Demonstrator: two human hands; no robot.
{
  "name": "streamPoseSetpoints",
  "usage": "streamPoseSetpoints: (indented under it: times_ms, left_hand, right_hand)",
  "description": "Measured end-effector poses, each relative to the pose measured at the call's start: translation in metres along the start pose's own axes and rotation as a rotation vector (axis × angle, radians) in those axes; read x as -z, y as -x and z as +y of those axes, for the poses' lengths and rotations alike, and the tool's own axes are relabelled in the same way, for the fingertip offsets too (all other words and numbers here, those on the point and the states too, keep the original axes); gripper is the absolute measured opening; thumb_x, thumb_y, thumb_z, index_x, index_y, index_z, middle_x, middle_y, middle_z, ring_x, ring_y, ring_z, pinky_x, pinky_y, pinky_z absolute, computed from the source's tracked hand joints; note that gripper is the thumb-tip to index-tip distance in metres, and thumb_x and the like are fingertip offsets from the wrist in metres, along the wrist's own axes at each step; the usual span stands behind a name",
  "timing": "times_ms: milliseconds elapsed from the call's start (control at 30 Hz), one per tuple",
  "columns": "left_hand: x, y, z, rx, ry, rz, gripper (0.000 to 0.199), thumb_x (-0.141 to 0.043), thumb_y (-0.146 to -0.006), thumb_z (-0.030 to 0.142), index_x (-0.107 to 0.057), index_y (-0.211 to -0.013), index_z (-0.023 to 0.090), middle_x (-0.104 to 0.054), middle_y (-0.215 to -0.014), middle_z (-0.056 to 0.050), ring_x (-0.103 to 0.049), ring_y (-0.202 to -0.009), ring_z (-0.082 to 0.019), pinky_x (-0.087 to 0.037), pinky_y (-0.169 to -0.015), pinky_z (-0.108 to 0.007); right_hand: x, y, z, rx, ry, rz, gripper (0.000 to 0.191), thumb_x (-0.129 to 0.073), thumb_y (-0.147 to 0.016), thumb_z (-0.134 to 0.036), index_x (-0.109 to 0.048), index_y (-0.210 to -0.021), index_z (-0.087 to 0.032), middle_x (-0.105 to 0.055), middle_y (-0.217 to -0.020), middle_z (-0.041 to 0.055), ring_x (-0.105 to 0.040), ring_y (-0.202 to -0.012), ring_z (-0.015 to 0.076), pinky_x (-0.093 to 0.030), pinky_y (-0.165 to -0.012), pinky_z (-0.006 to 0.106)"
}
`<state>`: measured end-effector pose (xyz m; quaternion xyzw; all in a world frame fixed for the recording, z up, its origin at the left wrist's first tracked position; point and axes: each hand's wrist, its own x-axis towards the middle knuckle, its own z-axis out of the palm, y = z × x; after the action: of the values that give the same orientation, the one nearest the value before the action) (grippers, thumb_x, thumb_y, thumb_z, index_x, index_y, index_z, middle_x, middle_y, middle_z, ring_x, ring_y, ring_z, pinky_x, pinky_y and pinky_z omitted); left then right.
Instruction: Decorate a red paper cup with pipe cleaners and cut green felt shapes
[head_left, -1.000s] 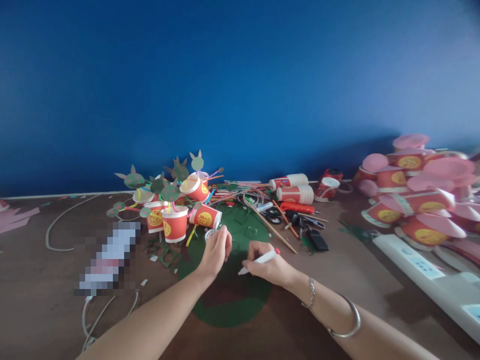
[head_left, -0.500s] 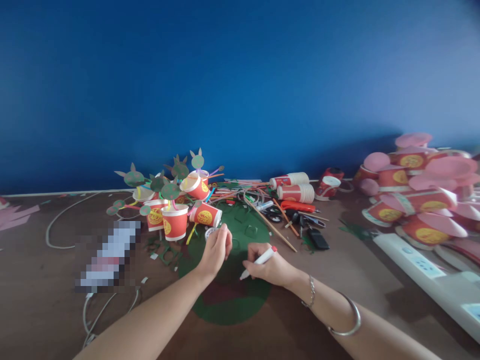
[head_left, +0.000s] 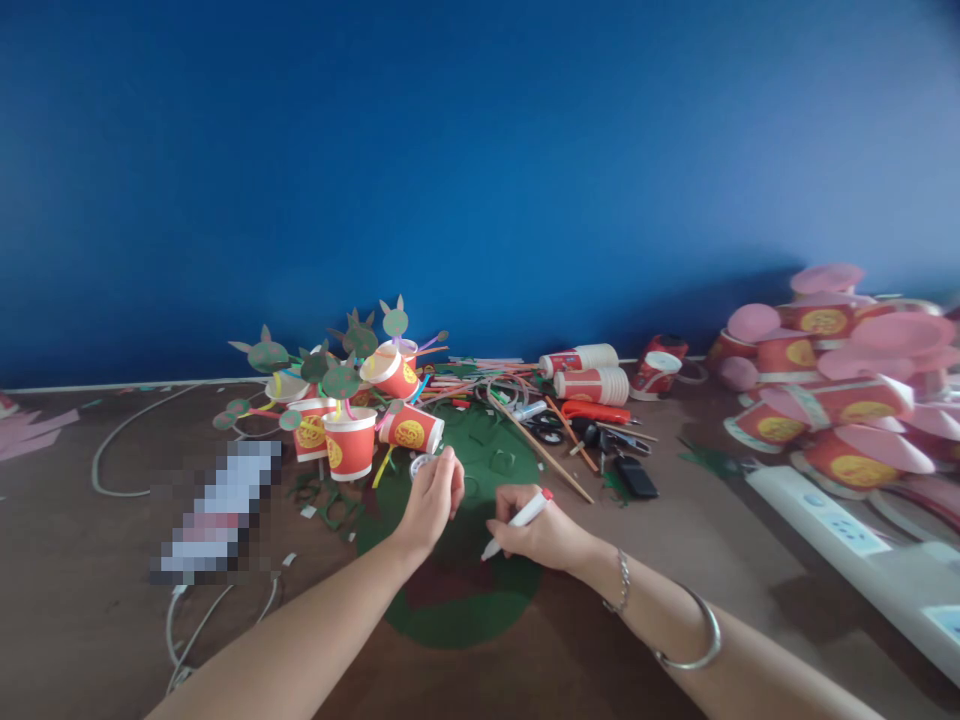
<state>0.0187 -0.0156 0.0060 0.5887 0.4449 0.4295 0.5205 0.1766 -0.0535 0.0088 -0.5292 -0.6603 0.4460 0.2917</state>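
Observation:
My right hand (head_left: 536, 530) is closed round a white marker (head_left: 526, 515) with a red end, its tip pointing down and left at a dark green round sheet (head_left: 465, 625). My left hand (head_left: 435, 498) is closed above the upper left part of this sheet, fingers pressed together; what it holds, if anything, is too small to make out. Beside its fingertips is a small white ring-shaped item (head_left: 420, 465), partly hidden. A dark reddish patch (head_left: 450, 588) shows on the sheet below the hands.
Red paper cups (head_left: 350, 447) with green paper heads stand behind left. A pixelated phone (head_left: 217, 510) lies left. Sticks, scissors (head_left: 550, 430), stacked cups (head_left: 592, 387) and a black key fob (head_left: 636, 478) lie behind right. Farther right are a power strip (head_left: 832, 530) and pink-topped cups (head_left: 855, 465).
The marker and my right fingers have shifted very slightly. My left hand has stayed in place.

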Motion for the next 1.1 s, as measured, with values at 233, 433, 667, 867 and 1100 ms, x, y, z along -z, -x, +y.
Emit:
streamPoseSetpoints:
  times_ms: [233,433,667,867,1100]
  left_hand:
    - [0.0001,0.0,-0.0008,-0.002,-0.011,0.003,0.053,-0.028,-0.09,0.049,-0.038,-0.047,0.019,-0.034,-0.037,0.004,-0.034,-0.036,-0.008,-0.028,-0.041,-0.022]
    - [0.0,0.0,-0.0012,0.003,0.004,0.003,0.051,-0.029,-0.09,0.049,-0.039,-0.05,0.02,-0.035,-0.037,0.005,-0.034,-0.036,-0.008,-0.028,-0.042,-0.022]
    - [-0.0003,0.0001,-0.0004,0.028,0.024,0.002,0.05,-0.029,-0.09,0.049,-0.04,-0.052,0.019,-0.035,-0.038,0.006,-0.034,-0.036,-0.008,-0.028,-0.041,-0.022]
    - [-0.0003,0.0004,-0.0004,0.031,0.036,0.002,0.049,-0.029,-0.09,0.05,-0.04,-0.053,0.019,-0.035,-0.038,0.006,-0.034,-0.035,-0.008,-0.027,-0.039,-0.021]
    - [-0.0006,-0.0002,-0.0021,0.011,0.039,0.007,0.051,-0.029,-0.09,0.05,-0.038,-0.051,0.019,-0.035,-0.038,0.005,-0.035,-0.036,-0.007,-0.027,-0.039,-0.02]
  right_hand:
    - [-0.0003,-0.0016,0.0032,-0.001,0.009,0.035,0.021,-0.057,-0.068,-0.02,-0.042,-0.054,-0.019,-0.055,-0.043,-0.0037,-0.046,-0.04,0.0078,-0.03,-0.04,0.017]
    - [-0.0015,-0.0028,0.0063,0.018,0.006,0.075,0.022,-0.057,-0.07,-0.022,-0.041,-0.054,-0.019,-0.055,-0.045,-0.004,-0.043,-0.041,0.0074,-0.029,-0.041,0.017]
    - [-0.0021,-0.0049,0.0072,0.039,0.042,0.148,0.025,-0.055,-0.071,-0.02,-0.038,-0.053,-0.02,-0.052,-0.045,-0.0041,-0.042,-0.044,0.0079,-0.03,-0.043,0.017]
    - [-0.0022,-0.0044,0.0077,0.035,0.043,0.164,0.025,-0.055,-0.07,-0.019,-0.037,-0.052,-0.02,-0.051,-0.045,-0.0041,-0.041,-0.044,0.008,-0.029,-0.043,0.018]
    - [-0.0002,-0.0041,0.0047,0.042,0.036,0.129,0.022,-0.054,-0.068,-0.018,-0.039,-0.052,-0.02,-0.052,-0.046,-0.0036,-0.043,-0.044,0.0085,-0.031,-0.043,0.018]
